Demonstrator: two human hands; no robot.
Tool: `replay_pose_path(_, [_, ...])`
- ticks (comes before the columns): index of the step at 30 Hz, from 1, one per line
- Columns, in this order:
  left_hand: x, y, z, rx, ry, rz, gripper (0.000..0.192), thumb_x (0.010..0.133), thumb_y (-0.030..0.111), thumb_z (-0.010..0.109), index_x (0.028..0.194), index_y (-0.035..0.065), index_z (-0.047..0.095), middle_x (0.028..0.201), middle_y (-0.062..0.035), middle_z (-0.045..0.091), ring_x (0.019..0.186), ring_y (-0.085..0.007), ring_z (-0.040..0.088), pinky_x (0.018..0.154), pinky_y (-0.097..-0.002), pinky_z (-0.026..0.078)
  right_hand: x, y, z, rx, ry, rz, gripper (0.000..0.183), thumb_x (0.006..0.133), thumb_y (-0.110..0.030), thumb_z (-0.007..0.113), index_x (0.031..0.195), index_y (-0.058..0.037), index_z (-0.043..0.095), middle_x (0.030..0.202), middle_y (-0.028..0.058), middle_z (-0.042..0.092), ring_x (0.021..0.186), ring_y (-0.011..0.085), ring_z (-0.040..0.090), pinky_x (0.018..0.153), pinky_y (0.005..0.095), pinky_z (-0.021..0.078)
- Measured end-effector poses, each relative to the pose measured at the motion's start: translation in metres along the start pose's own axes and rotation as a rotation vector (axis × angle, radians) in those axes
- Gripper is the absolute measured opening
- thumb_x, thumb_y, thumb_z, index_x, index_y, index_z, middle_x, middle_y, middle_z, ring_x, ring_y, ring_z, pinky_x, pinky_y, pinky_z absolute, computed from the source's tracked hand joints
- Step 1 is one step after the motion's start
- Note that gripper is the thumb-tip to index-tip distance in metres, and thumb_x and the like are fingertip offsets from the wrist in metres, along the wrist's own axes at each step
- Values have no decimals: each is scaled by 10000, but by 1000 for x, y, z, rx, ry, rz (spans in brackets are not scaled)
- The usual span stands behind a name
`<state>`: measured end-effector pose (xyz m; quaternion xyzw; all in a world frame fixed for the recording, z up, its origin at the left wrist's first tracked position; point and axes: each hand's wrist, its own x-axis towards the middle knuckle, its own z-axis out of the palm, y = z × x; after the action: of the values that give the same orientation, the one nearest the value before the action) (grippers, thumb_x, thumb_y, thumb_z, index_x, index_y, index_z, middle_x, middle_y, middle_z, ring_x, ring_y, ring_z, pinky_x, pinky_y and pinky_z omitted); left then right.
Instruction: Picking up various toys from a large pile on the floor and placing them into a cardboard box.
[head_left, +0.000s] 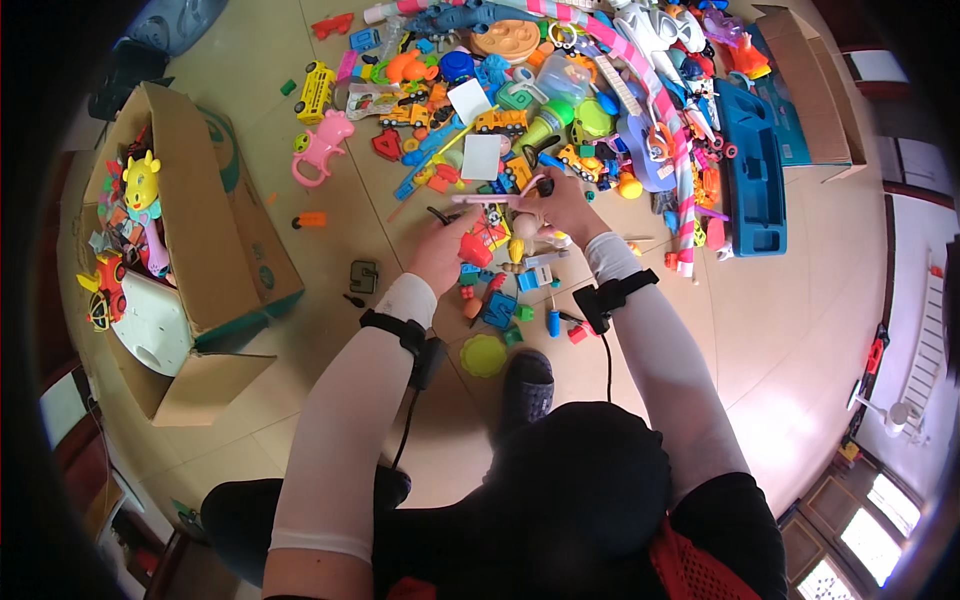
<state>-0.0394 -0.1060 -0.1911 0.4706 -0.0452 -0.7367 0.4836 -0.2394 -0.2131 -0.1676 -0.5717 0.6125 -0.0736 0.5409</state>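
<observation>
My right hand (559, 204) is closed around a thin pale pink plastic toy (487, 199) that stretches left over the toy pile. My left hand (448, 244) is by its left end, at a red plastic toy (475, 249); whether it grips that toy I cannot tell. Between the hands lies a yellow and red printed packet (493, 227). Below them are a blue letter-shaped block (499, 309), a yellow-green scalloped disc (483, 355) and small blocks. Above lie a white card (481, 157), a yellow toy truck (502, 121) and a blue toy guitar (649, 150).
An open cardboard box (225, 247) holding toys stands at left, another cardboard box (814, 97) at upper right beside a blue plastic tray (752, 172). A pink-striped tube (679, 172) curves around the pile. A pink toy (322, 148) and yellow bus (315, 91) lie left of the pile.
</observation>
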Motion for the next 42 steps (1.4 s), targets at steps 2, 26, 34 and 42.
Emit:
replay_pose_path(2, [-3, -1, 7, -23, 41, 15, 301, 955, 224, 656, 1190, 55, 573, 1100, -70, 654, 993, -178, 658, 811, -342, 548, -1, 1, 5, 63, 13, -26, 868, 659, -263, 892, 1365, -36, 442, 1270, 213, 471, 1011, 299, 626, 486, 344, 594])
replay_pose_path(26, [-53, 54, 39, 301, -188, 130, 592, 870, 32, 569, 1442, 106, 437, 1232, -81, 591, 1068, -158, 604, 869, -310, 524, -68, -51, 18, 301, -147, -76, 616, 784, -86, 731, 1337, -157, 469, 1050, 56, 572, 867, 179, 619, 605, 340, 601])
replay_pose_path(34, [-126, 176, 94, 501, -266, 401, 612, 818, 113, 651, 1401, 49, 475, 1117, -72, 629, 992, -135, 599, 853, -278, 484, -98, -174, -8, 376, -57, -254, 637, 798, -47, 678, 1372, -199, 446, 1090, 65, 574, 889, 192, 634, 626, 335, 601])
replay_pose_path(42, [-254, 314, 48, 625, -156, 609, 505, 817, 119, 659, 1299, 60, 521, 1054, -76, 638, 905, -134, 636, 736, -308, 538, -140, -350, 72, 321, -150, -553, 607, 801, -97, 700, 1356, -120, 455, 1103, 106, 590, 917, 220, 652, 640, 360, 608])
